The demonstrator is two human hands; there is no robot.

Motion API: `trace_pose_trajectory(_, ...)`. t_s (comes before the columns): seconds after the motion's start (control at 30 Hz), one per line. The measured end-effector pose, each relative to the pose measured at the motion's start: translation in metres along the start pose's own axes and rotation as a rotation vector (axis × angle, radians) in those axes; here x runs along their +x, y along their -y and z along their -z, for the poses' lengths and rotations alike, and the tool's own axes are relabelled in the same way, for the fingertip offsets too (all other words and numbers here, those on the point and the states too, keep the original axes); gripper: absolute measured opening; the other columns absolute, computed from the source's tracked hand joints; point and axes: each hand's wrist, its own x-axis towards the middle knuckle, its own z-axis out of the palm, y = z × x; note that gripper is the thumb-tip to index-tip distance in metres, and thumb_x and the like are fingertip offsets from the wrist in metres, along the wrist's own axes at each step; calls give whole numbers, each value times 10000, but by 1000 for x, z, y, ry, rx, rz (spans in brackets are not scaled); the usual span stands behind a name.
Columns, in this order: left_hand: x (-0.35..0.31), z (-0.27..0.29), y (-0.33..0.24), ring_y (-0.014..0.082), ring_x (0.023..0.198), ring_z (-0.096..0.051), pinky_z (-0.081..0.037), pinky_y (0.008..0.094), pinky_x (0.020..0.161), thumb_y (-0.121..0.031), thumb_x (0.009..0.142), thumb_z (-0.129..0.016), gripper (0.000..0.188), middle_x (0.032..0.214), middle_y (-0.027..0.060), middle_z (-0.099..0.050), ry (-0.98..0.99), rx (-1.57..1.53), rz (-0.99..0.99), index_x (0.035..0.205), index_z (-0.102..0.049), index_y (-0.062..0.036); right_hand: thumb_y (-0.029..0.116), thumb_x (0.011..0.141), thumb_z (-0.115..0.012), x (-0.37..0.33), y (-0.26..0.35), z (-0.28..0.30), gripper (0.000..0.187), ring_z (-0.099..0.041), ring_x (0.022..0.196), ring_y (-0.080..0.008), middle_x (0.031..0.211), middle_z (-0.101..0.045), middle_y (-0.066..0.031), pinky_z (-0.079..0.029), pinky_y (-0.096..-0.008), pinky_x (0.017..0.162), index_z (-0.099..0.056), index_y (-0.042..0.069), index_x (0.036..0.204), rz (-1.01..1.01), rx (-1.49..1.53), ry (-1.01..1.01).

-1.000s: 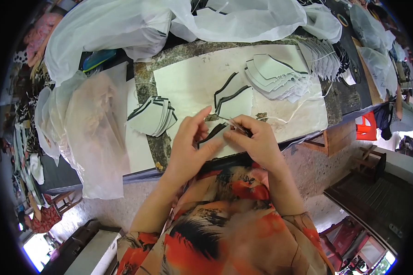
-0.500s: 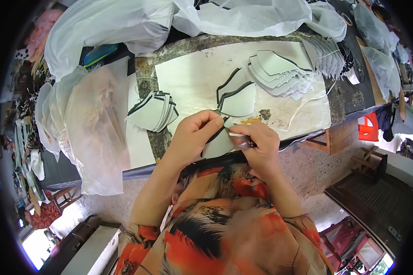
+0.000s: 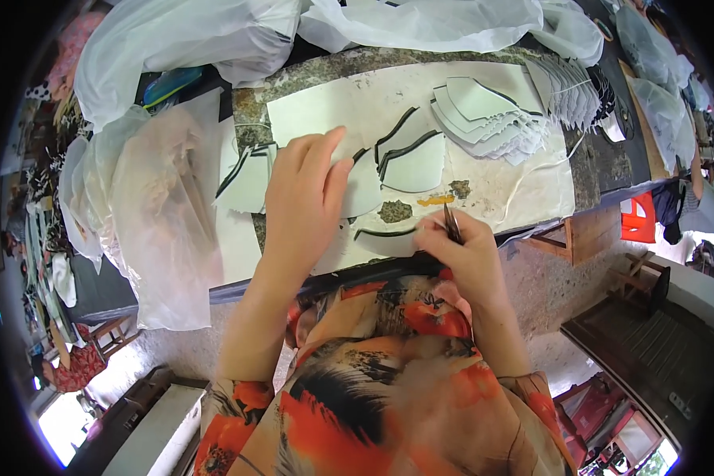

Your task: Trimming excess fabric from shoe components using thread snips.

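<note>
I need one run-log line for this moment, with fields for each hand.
left hand: flat on pale cut piece | right hand: gripping thin dark brush | beside: black-edged strip

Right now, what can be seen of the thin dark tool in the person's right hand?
The thin dark tool is a slender stick, brush-like or pen-like; its material is too small to tell. The right hand pinches it between thumb and fingers, so only its upper part shows, standing nearly upright and leaning slightly left. It sits at the near edge of the pale work sheet, close to an orange smear and a dark-edged curved piece. Its lower tip is hidden.
</note>
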Motion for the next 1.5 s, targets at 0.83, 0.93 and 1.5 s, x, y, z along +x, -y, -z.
trace_pose_trajectory(0.83, -27, 17, -22, 95, 977, -600, -478, 254, 879, -148, 969, -714, 229, 1010, 9, -669, 659, -1050, 662, 1166, -717, -32, 119, 1027, -597, 3, 24, -5, 138, -550, 724, -74, 792, -618, -14, -434, -222, 660, -565, 17, 1115, -57, -180, 246)
trace_pose_trajectory(0.93, -27, 17, -24, 76, 940, -595, -481, 246, 846, -143, 965, -716, 207, 1016, 2, -657, 692, -1162, 767, 1129, -718, -16, 138, 1015, -623, 4, 22, -5, 164, -579, 731, -95, 767, -652, -27, -458, -255, 680, -564, 20, 1112, -73, -247, 244)
trace_pose_trajectory(1.5, -102, 10, -23, 283, 1116, -610, -458, 465, 996, -81, 816, -734, 373, 1180, 73, -659, 339, -192, -156, 1186, -687, -68, 74, 872, -761, -23, 10, -13, 129, -631, 770, -222, 879, -646, -90, -503, -310, 705, -684, 28, 965, 401, -495, 268)
